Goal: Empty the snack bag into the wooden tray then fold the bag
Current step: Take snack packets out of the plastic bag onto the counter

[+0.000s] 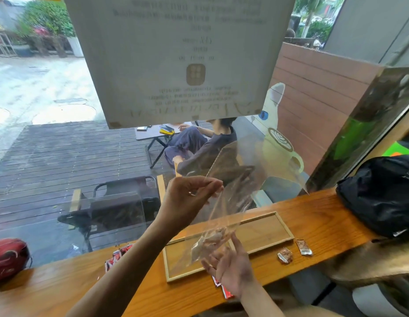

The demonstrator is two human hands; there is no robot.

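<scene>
A clear plastic snack bag (pixel 224 209) hangs in the air above the wooden tray (pixel 265 232). My left hand (pixel 187 197) pinches the bag's upper edge. My right hand (pixel 231 266) is under the bag's lower end, fingers spread and touching it, where a snack shows through the plastic. The tray lies flat on the counter, and the part not hidden by the bag looks bare. Two brown wrapped snacks (pixel 285 255) lie right of the tray. Red wrapped snacks (pixel 116 255) lie left of it, and more red ones (pixel 224 289) lie at its front edge, partly hidden by my right wrist.
The wooden counter (pixel 61 291) runs along a window. A black bag (pixel 382 195) sits on it at the right, a red helmet (pixel 9 257) at the far left. Outside the glass are chairs, a deck and a seated person.
</scene>
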